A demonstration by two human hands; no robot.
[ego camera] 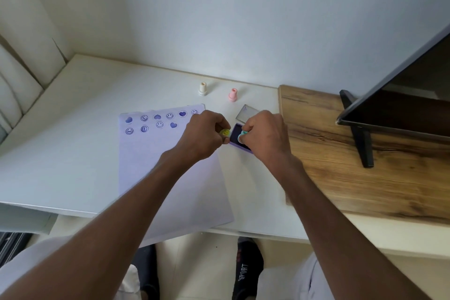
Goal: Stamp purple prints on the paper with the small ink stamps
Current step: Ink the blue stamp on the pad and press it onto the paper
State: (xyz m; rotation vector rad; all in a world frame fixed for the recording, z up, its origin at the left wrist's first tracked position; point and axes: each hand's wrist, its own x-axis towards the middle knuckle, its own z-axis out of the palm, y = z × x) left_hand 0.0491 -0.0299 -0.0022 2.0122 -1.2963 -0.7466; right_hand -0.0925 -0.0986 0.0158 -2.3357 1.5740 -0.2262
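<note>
A sheet of white paper (170,178) was laid on the white table (73,153), with its near corner hanging over the table edge. Two rows of purple prints (159,121), hearts and smiley faces, were seen along the far end of the paper.

A small yellow stamp (225,132) was pinched in the curled fingers of the left hand (204,136). It was tipped up so its smiley face could be seen. It was held over the right edge of the paper, just beside the purple ink pad (237,140).

A small green stamp (242,134) was gripped in the closed fingers of the right hand (264,139) and was held down at the dark ink of the pad. The pad's lid (248,115) was lying on the table just behind it.

A cream stamp (202,89) and a pink stamp (233,94) were stood upright farther back, well apart from the hands. A wooden board (365,165) was seen at the right, with a dark screen (401,95) stood on it
</note>
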